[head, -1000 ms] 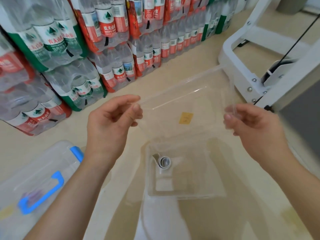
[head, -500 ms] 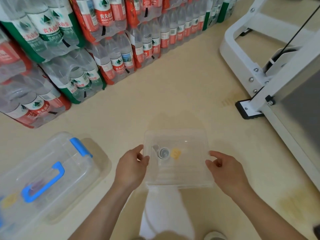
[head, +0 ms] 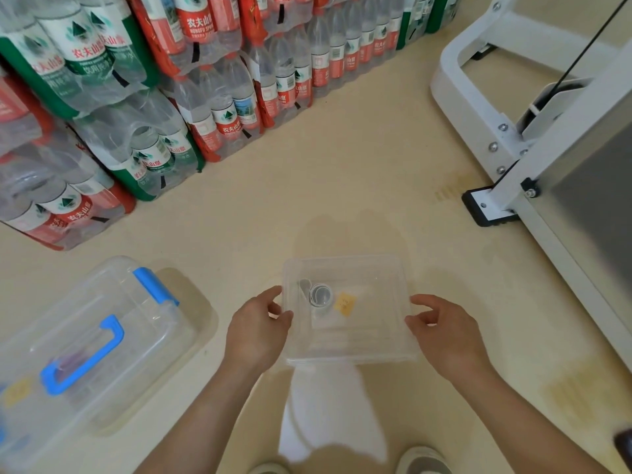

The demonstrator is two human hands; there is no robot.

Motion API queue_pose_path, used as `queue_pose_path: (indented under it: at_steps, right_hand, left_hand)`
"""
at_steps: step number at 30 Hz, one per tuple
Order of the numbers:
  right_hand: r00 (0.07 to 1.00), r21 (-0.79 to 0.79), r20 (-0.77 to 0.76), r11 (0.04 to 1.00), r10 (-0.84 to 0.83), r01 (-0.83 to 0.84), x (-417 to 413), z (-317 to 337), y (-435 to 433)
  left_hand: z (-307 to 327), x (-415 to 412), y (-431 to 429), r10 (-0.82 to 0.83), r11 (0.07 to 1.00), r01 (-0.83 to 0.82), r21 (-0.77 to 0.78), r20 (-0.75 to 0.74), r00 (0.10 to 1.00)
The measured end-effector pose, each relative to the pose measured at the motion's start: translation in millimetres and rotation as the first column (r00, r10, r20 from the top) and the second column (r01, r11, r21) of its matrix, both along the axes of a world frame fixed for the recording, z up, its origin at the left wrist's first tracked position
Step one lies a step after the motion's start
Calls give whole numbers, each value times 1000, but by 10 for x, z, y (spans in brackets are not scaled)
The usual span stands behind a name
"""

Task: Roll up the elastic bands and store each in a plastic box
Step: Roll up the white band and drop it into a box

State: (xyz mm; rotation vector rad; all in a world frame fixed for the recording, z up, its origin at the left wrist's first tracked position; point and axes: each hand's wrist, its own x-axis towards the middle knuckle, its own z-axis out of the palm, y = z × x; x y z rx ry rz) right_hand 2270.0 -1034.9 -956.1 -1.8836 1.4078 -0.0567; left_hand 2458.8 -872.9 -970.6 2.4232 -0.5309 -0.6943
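A: The elastic band point(head: 319, 295) lies rolled inside the plastic box point(head: 345, 347), near its left wall, beside a yellow sticker point(head: 344, 303).

B: And the hands?

A: The left hand point(head: 258, 328) grips the box's left edge, thumb over the rim. The right hand point(head: 444, 331) sits at the right edge, fingers curled; whether it truly grips cannot be told.

B: The lid seems on. Best to press both edges evenly until it seats.

A: A second box point(head: 85, 340) with blue latches sits well left.

Beige floor point(head: 342, 186), clear plastic box point(head: 372, 340), blue-handled box point(head: 102, 340) (left), bottle packs point(head: 212, 107)
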Motion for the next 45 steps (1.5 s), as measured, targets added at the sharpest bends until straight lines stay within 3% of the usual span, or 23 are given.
queue_pose_path:
  at_steps: [5,9,15,20,23,26,28,32,35,39,45]
  right_hand:
    - [977,206,100,965,-186,162,-44,-124,-50]
    - [973,285,122,946,-196,155,-80,-140,-43]
    - [973,326,118,934,-198,150,-36,-156,-65]
    - [978,534,49,832,-203,146,-40,-26,-179]
    - [982,609,15,780,-191,142,-8,39,-320]
    - [952,563,51,796,-301,221,151,36,-484]
    - [944,539,72,809,-321,235,311,34,-549]
    - [937,472,141,854,-320,221,584,-38,-565]
    - [915,399,210,884,-345,242,661,-111,-572]
    - [930,339,184,909,-318,244,678,-145,-613]
    - [932,417,169,880,-322,228,672,-76,-570]
  left_hand:
    - [-12,-3,84,75,988,-117,-96,-366,928]
    - [41,-23,171,91,969,-209,-136,-586,805]
    - [-89,-69,169,162,965,-237,-113,-453,876]
    - [-10,31,129,183,968,-250,-39,-573,799]
    - [38,151,89,153,973,-226,-55,-581,799]
    - [73,319,-72,236,907,-381,-179,-534,812]
    - [82,390,-215,232,892,-399,-213,-541,808]
    - [43,400,-406,219,890,-391,-235,-532,818]
    - [-2,409,-445,287,861,-461,-213,-544,789]
    - [-34,428,-535,400,824,-540,-171,-500,768]
    - [-29,407,-445,312,867,-462,-187,-517,797]
